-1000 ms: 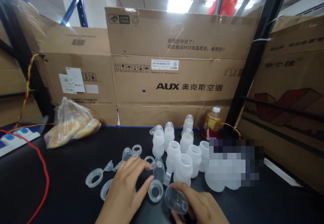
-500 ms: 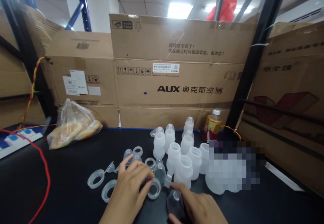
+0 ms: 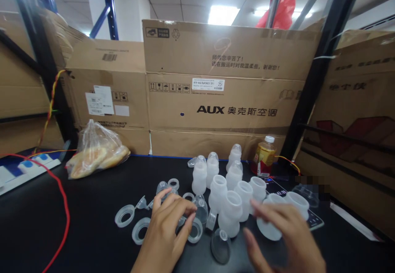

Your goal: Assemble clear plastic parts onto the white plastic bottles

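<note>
A plastic bag of bread point(image 3: 97, 151) sat at left on the black surface point(image 3: 77, 227). Next lay clear rings point(image 3: 124, 216), then the curled left hand point(image 3: 163, 234), its grip unclear. Upright frosted bottles point(image 3: 231, 214) stood between it and the open right hand point(image 3: 285, 236).

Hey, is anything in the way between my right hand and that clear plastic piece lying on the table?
No, nothing visible is. Only bare black tabletop lies between your right hand and the clear plastic piece. The nearest white plastic bottle stands behind that gap, not in it.
</note>
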`<state>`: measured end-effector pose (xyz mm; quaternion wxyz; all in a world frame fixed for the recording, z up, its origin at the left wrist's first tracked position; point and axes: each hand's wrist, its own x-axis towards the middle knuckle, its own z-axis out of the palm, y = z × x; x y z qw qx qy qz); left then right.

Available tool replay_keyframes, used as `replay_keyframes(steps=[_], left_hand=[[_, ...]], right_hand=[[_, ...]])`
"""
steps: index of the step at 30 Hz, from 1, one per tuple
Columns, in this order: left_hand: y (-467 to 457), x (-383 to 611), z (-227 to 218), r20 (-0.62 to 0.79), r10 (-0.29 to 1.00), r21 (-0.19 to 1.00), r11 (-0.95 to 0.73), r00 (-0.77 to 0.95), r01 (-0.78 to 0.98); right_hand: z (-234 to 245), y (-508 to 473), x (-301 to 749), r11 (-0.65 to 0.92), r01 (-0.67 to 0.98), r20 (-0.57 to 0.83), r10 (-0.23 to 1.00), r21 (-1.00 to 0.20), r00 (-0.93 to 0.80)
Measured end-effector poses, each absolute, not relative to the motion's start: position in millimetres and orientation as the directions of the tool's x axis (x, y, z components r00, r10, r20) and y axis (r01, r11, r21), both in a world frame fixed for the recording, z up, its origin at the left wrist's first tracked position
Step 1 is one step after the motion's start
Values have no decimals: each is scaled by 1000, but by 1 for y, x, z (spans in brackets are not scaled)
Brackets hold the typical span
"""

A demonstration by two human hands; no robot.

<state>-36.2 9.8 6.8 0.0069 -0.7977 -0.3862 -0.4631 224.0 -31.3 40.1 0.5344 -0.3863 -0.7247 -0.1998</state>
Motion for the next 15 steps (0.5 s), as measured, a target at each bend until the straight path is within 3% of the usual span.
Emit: replay_keyframes(steps=[2,5,9,15], left_hand=[[9,-35,8,751,607,358,-705,260,613],[9,-33,9,759,604,368,-707,244,603],[9,-33,11,766,597,355,-703,239,617],[10,-36,12,746,596,318,-711,297,627]], right_hand=[[77,-19,222,581,813,947,256,11,-196],[126,10,213,588,807,938,247,55,-244],[152,54,193,656,755,820,425,14,-385],[147,102,178,633,774,591,632,-21,-501]])
